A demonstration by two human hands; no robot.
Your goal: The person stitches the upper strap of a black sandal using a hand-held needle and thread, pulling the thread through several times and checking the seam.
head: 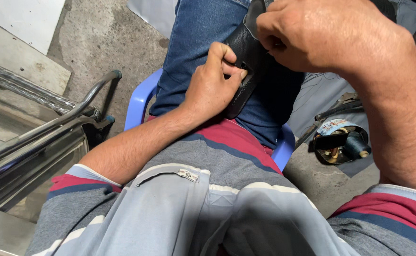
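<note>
We had both hands on the black leather piece (253,57), which lay across our lap on the blue jeans (198,42). Our left hand (212,85) had its grip pressed together on the lower edge of the leather, thumb against curled fingers, pinching it firmly. Our right hand (331,35) came in from above with its grip also closed, fingertips pinching the upper part of the same piece, just beside the left thumb. Whether anything thin was held between those fingertips, we could not tell.

As for how far the work had got, the leather looked already shaped, with a finished, curved edge visible below the left hand; how much remained we could not judge, since both hands covered the middle of the piece.

Further out, we sat on a blue plastic chair (139,102) on a concrete floor (108,38). To our right on the floor stood a round tin (340,142) holding a dark spool of thread (357,144) and small tools. To our left ran shiny metal tubing (42,128).
</note>
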